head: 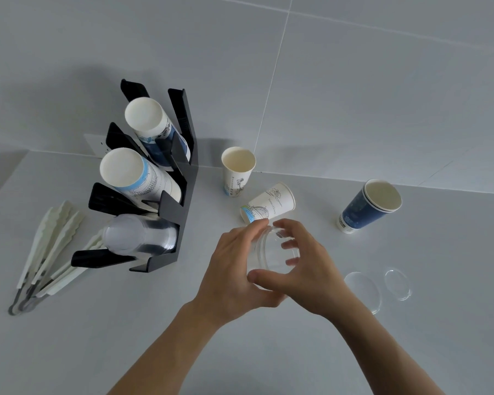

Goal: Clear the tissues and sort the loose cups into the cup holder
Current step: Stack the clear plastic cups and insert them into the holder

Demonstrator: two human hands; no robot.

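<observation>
Left hand (231,269) and right hand (300,269) both curled around clear cup (274,252), rim up, likely readying it for holder (166,212) left.

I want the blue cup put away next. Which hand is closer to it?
The right hand. It sits just left of and below the blue cup, with bare counter between. The left hand is farther left, on the other side of the clear cup both hold.
</observation>
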